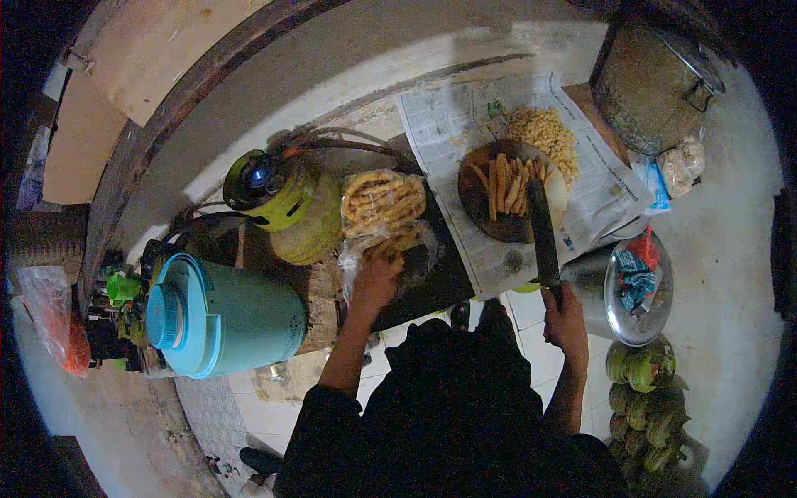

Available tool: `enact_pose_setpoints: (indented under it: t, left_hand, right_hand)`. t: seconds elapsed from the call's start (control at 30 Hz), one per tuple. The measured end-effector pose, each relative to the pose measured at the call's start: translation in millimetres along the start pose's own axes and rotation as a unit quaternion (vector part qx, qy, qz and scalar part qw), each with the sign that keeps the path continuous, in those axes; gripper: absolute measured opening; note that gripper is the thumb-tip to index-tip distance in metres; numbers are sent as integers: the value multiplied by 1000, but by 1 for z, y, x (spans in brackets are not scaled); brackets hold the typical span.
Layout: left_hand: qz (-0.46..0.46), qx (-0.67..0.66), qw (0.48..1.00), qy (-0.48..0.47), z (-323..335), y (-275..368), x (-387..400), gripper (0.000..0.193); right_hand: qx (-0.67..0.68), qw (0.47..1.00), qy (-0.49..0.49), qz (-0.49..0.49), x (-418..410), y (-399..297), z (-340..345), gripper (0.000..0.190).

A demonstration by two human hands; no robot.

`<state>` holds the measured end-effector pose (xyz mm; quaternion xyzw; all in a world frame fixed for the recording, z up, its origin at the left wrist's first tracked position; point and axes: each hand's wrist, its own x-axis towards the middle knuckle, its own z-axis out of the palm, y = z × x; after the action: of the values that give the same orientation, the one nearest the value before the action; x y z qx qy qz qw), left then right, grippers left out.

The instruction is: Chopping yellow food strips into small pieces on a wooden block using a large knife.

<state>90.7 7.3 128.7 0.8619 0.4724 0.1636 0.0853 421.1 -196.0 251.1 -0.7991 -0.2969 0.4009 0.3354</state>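
Observation:
My right hand [565, 319] grips the handle of a large dark-bladed knife [543, 239]. Its blade reaches over the right side of a round, dark wooden board [473, 208]. Long tan food sticks [502, 187] lie side by side on the board, left of the blade. Beyond the board, chopped pale pieces [548, 134] are heaped on spread newspaper [498, 264]. My left hand [381, 274] is at the opening of a clear plastic bag holding more long tan sticks [383, 202]. Its fingers are bent over similar pieces; whether it grasps any is hard to tell.
A green gas cylinder [305, 230] and a blue-lidded container [236, 317] stand at the left. At the right are a tall metal pot [647, 93], a metal pot with a shiny lid [663, 311] bearing cloth, and green fruits [641, 367]. Cardboard [81, 149] is at upper left.

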Motion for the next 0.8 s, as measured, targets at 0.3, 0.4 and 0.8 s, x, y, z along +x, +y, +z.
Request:
enact_pose_setpoints:
  t: [0.3,0.4,0.8]
  left_hand:
    - [14,55,998,-37,-8,20,6,33]
    - [7,-50,996,79,-39,31,31,31]
    - [-149,-595,780,-120,46,103,188,14]
  right_hand:
    - [-18,1000,11,-4,-6,-11,-4,25]
    - [-2,1000,24,-14,-5,-8,-7,24]
    - [-108,974,33,-195,12,-13,15,30]
